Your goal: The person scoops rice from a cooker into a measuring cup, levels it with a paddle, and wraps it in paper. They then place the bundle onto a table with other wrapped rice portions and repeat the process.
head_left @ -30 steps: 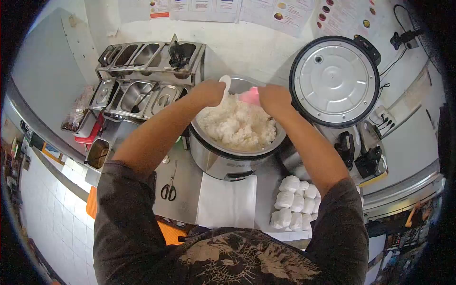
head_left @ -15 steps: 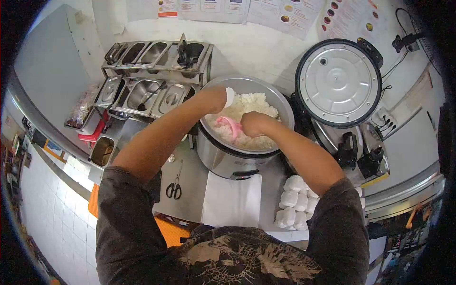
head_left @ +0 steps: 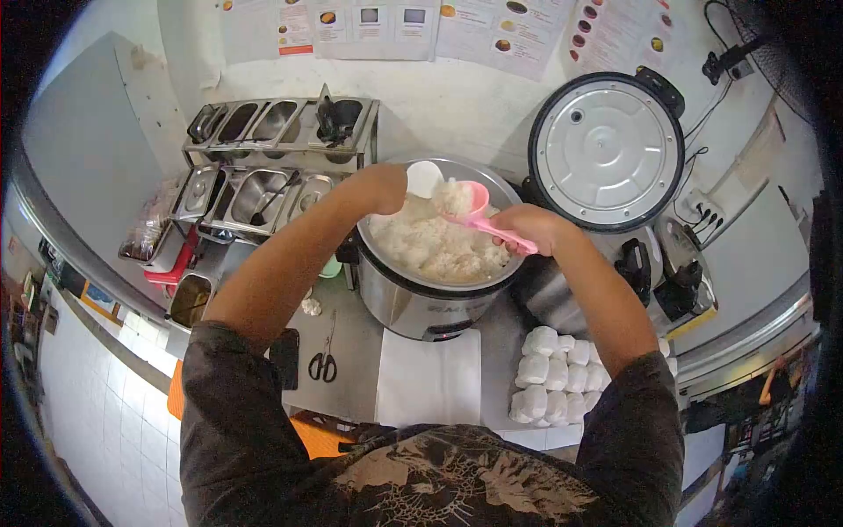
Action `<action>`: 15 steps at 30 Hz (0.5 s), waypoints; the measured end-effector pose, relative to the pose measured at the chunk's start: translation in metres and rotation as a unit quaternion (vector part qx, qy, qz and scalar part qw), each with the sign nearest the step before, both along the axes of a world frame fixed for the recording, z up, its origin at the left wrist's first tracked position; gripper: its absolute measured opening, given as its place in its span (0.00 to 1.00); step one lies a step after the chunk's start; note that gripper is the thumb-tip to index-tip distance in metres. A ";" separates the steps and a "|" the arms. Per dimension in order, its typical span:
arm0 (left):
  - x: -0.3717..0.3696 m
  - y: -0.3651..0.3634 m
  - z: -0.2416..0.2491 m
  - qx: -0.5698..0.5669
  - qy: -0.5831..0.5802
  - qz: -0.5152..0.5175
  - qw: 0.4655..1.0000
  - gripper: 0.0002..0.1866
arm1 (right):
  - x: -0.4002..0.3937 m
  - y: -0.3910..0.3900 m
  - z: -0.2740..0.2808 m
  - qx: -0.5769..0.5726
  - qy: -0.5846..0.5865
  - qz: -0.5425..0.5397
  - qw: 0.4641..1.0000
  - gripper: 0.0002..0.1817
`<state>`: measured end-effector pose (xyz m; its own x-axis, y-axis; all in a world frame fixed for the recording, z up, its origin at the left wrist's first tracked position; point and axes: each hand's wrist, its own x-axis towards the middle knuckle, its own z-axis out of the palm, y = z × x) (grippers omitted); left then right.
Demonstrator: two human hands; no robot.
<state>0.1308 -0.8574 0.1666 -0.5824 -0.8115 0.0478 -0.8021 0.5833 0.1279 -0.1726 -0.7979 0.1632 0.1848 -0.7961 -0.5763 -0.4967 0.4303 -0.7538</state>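
Over the open cooker (head_left: 413, 303), pink ladle (head_left: 480, 209) clear of raised lid (head_left: 606, 158)

Stainless-steel counter (head_left: 351, 350) runs under both hands. Rice cooker (head_left: 395, 303) stands on it, below and between left hand (head_left: 384, 187) and right hand (head_left: 536, 227). Nearside of the left hand: black-handled scissors (head_left: 323, 358), blades pointing away; a flat black rectangular item (head_left: 284, 360) further left; a small white clump (head_left: 311, 306); a green item (head_left: 331, 268), mostly hidden. Blank white paper (head_left: 428, 379) nearside, midway between the hands. White wrapped bundles (head_left: 556, 378), in rows, nearside of the right hand. Left of the left hand, two-tier pan rack (head_left: 303, 159); footing mostly hidden.
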 end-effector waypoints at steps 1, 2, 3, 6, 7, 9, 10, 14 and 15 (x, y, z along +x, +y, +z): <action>-0.001 0.003 0.000 -0.018 0.033 0.008 0.999 0.23 | -0.004 0.006 0.001 -0.008 -0.044 -0.016 0.999 0.11; -0.002 0.009 0.003 -0.035 0.067 0.015 0.997 0.22 | -0.008 0.014 0.003 -0.017 -0.087 -0.031 0.996 0.13; -0.003 0.016 0.006 -0.052 0.101 0.022 0.993 0.21 | -0.010 0.024 0.005 -0.026 -0.130 -0.046 0.990 0.14; -0.005 0.039 0.015 -0.039 0.170 0.017 0.985 0.19 | -0.008 0.055 0.009 -0.026 -0.218 -0.094 0.971 0.17; -0.005 0.043 0.014 -0.031 0.186 0.017 0.982 0.19 | -0.008 0.064 0.007 -0.023 -0.237 -0.113 0.965 0.16; -0.005 0.051 0.009 -0.016 0.215 0.014 0.976 0.19 | -0.007 0.078 0.000 -0.035 -0.238 -0.123 0.963 0.11; -0.005 0.055 0.004 -0.002 0.207 -0.026 0.978 0.19 | -0.006 0.085 0.001 -0.038 -0.239 -0.133 0.961 0.10; -0.025 0.083 -0.004 0.044 0.189 -0.115 0.974 0.18 | -0.007 0.096 -0.007 -0.045 -0.236 -0.130 0.962 0.08; -0.034 0.093 -0.003 0.055 0.190 -0.115 0.973 0.19 | -0.004 0.096 -0.009 -0.043 -0.232 -0.120 0.964 0.08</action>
